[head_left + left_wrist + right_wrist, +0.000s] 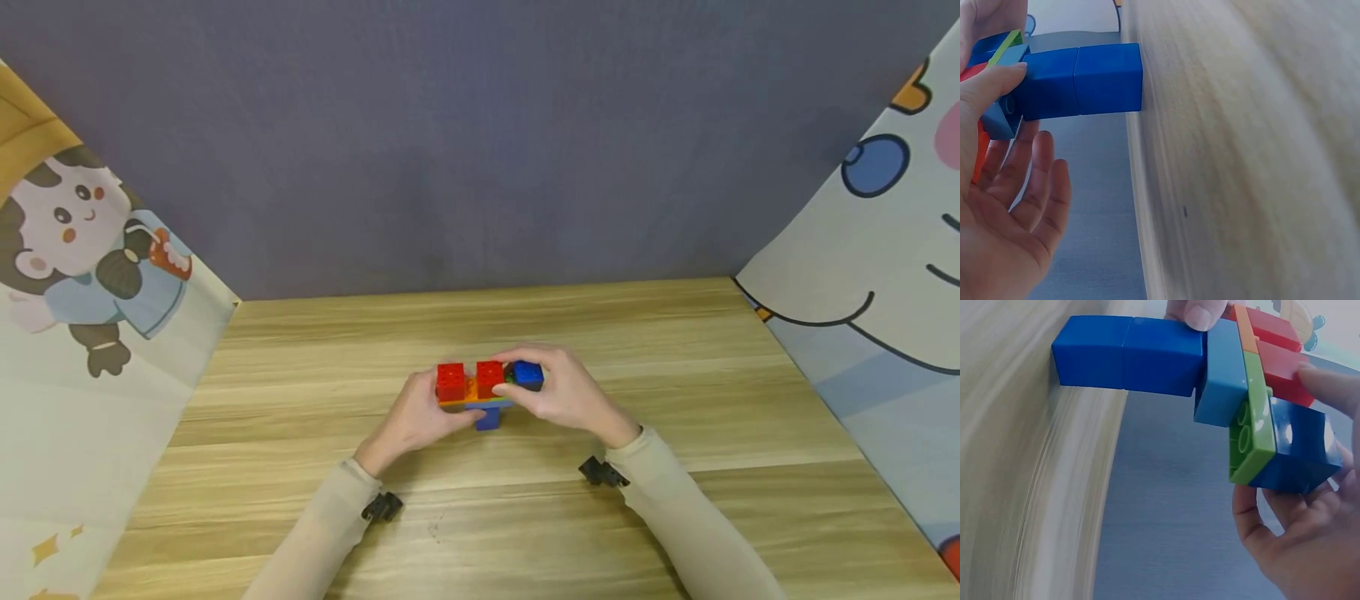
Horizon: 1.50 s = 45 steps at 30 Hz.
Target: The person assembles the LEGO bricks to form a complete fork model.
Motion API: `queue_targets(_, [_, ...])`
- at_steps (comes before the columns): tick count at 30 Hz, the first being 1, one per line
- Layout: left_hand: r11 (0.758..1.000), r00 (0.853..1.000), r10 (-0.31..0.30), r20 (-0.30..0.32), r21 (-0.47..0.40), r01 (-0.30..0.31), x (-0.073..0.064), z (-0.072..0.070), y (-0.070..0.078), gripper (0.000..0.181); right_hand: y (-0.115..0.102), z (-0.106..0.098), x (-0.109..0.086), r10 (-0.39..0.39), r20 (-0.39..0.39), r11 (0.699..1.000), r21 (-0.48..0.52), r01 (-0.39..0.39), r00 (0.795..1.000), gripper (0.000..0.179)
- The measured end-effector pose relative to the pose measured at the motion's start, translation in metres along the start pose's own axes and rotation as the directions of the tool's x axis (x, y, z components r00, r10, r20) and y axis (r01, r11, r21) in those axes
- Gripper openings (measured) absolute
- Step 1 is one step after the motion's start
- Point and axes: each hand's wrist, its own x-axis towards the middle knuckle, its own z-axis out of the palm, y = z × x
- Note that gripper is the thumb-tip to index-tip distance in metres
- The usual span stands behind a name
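A toy building-block structure stands upright on the table, on a column of two blue blocks (1125, 353). Above the column sits a light blue block (1225, 375), topped by an orange plate (1245, 328) and a lime green plate (1261, 425). One red block (451, 382) is on the left end, another red block (490, 377) near the middle, and a dark blue block (529, 375) on the right end. My left hand (420, 417) grips the structure's left side, its thumb against the light blue block. With thumb and index finger, my right hand (566, 392) pinches the middle red block.
The wood-grain table (300, 358) extends around the structure. A grey-blue panel (480, 167) rises behind it, and cartoon-printed panels (97, 225) border the left and right sides. Both sleeves carry small black wrist devices (382, 507).
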Motion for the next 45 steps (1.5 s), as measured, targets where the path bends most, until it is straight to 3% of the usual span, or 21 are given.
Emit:
queue_targets(7, [0.998,0.998,-0.056,0.027,-0.032,0.057,0.0,0.0,0.0,0.04,-0.003,-0.001,-0.001,-0.016,0.014,1.0,-0.017,0.016,1.0,0.035])
queue_targets(16, [0.995,0.995,-0.092,0.032,-0.041,0.094,0.001,-0.001,0.0,0.039,-0.002,0.001,0.0,-0.031,-0.002,1.0,-0.004,0.031,1.0,0.035])
queue_targets(22, [0.997,0.997,-0.072,-0.004,-0.039,0.072,-0.002,-0.001,0.001,0.046,-0.006,-0.001,0.002,0.005,0.017,1.0,0.006,-0.005,1.0,0.035])
queue_targets(32, [0.997,0.999,-0.005,-0.033,-0.075,0.003,-0.002,0.0,0.001,0.046,-0.006,-0.002,-0.002,-0.019,0.014,0.999,-0.031,0.019,1.0,0.035])
queue_targets(37, [0.999,0.998,-0.017,-0.06,-0.049,0.014,-0.003,0.0,0.002,0.053,-0.008,-0.002,-0.002,0.003,0.01,0.999,-0.046,-0.003,1.0,0.035])
queue_targets(45, [0.999,0.996,0.028,-0.085,0.036,-0.025,-0.005,0.0,0.002,0.061,-0.011,-0.001,-0.002,0.009,0.002,0.998,-0.062,-0.009,1.0,0.037])
